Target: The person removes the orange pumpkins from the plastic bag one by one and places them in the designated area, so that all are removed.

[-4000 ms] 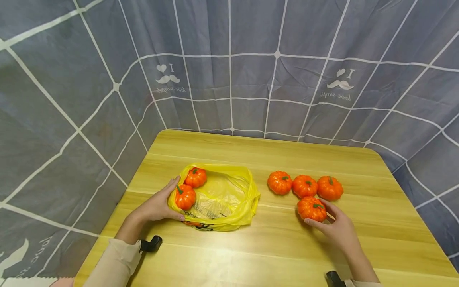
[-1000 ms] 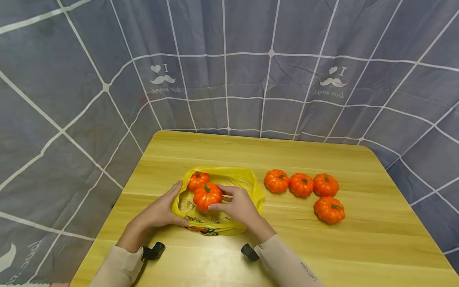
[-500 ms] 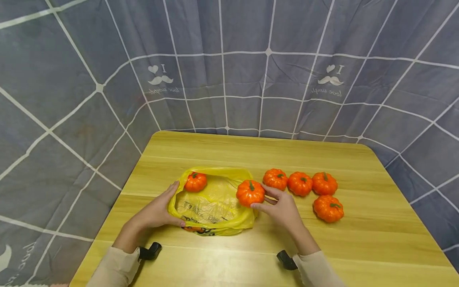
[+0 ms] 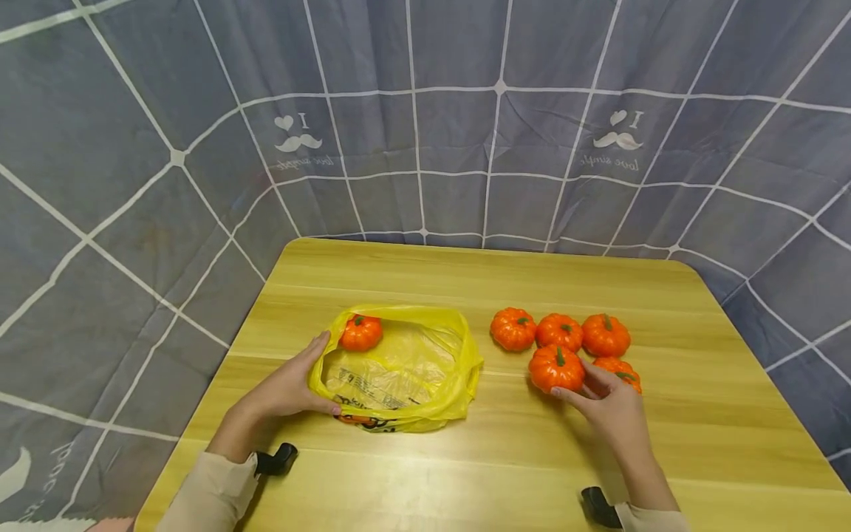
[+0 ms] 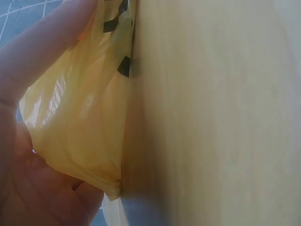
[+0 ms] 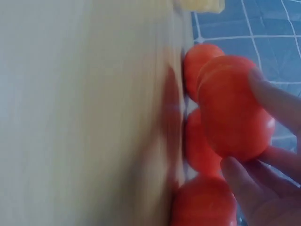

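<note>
My left hand (image 4: 290,386) holds the left side of a yellow plastic bag (image 4: 459,384) between thumb and fingers; its mouth is spread wide. Inside, at the back left, sits one small orange pumpkin (image 4: 361,333) with a green stem. In the left wrist view the thumb lies along the yellow plastic bag (image 5: 84,113). My right hand (image 4: 614,414) pinches another pumpkin (image 4: 556,369) between thumb and fingers. The right wrist view shows this held pumpkin (image 6: 233,108) raised off the table, in front of other pumpkins.
Behind the held pumpkin, a left pumpkin (image 4: 513,329), a middle pumpkin (image 4: 559,331) and a right pumpkin (image 4: 606,336) form a row. A partly hidden pumpkin (image 4: 618,372) lies beyond my right fingers. The wooden table (image 4: 399,480) meets a grey checked curtain (image 4: 459,140).
My right hand has lifted one pumpkin out of the bag and carried it right, to the front of the row. My left hand stays on the bag.
</note>
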Motion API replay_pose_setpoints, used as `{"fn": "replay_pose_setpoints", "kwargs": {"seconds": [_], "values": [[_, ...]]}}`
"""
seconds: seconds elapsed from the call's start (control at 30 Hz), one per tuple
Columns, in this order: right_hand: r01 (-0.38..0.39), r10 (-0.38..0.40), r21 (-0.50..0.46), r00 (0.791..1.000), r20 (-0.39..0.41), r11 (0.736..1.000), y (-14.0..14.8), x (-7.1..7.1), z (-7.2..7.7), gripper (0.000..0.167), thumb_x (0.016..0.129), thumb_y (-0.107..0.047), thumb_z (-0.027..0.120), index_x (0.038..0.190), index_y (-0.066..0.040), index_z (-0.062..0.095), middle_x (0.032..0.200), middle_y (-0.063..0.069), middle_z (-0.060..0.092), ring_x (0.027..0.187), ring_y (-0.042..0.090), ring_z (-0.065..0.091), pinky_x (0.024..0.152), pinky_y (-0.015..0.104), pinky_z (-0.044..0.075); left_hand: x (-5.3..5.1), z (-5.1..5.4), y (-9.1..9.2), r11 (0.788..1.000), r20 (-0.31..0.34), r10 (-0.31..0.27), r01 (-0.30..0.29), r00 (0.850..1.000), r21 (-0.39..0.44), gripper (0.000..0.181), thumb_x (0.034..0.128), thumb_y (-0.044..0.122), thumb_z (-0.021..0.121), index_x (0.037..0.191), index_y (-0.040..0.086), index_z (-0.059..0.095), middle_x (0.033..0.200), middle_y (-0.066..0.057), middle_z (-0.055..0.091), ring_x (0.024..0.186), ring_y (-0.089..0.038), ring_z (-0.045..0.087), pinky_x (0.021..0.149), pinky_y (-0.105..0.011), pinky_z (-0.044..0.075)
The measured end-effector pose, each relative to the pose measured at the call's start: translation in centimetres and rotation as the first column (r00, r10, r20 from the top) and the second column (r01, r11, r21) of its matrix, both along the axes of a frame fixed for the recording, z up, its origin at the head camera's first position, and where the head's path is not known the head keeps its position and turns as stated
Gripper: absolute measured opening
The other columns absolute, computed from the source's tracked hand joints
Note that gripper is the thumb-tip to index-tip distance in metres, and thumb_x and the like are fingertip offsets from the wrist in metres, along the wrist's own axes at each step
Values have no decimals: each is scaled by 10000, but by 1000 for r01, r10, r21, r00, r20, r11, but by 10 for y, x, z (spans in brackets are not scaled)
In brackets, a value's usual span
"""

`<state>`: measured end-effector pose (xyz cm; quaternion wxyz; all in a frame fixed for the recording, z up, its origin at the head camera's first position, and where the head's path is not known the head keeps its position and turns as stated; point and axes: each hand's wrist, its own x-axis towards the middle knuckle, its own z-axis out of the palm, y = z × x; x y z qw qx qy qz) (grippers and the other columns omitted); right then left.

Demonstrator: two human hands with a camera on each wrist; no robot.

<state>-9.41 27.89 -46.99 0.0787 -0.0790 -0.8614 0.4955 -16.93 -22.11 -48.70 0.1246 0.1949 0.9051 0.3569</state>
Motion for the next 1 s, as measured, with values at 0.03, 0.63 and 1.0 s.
{"fn": "replay_pose_setpoints", "kwargs": {"seconds": [0.03,0.63,1.0], "values": [[5,-5,37,1000,-21,999,2,2,0,729,774,-184,896,1355,109,569,1345,279,576,1170,373,609,807,158,529,0,0,-1,1000,2,3,-3,1000,1,1382,640,461,946,1605,-7,74,1654,-230,66,1500,-425,78,1171,-601,145],[148,18,462,942,-336,875,-17,1,6,955,591,-140,986,1360,170,512,1303,321,508,1129,548,387,925,627,348,-1,3,-3,1000,3,-17,17,1000,9,1369,652,464,939,1603,-13,77,1654,-232,61,1504,-414,68,1173,-596,140],[-109,181,289,954,-239,951,-99,-32,18,813,748,-305,915,1388,52,565,1403,231,550,1292,417,509,1052,568,416,-1,7,0,999,23,-33,32,999,9,1378,651,457,941,1608,6,58,1655,-229,43,1505,-413,55,1176,-588,138]]}}
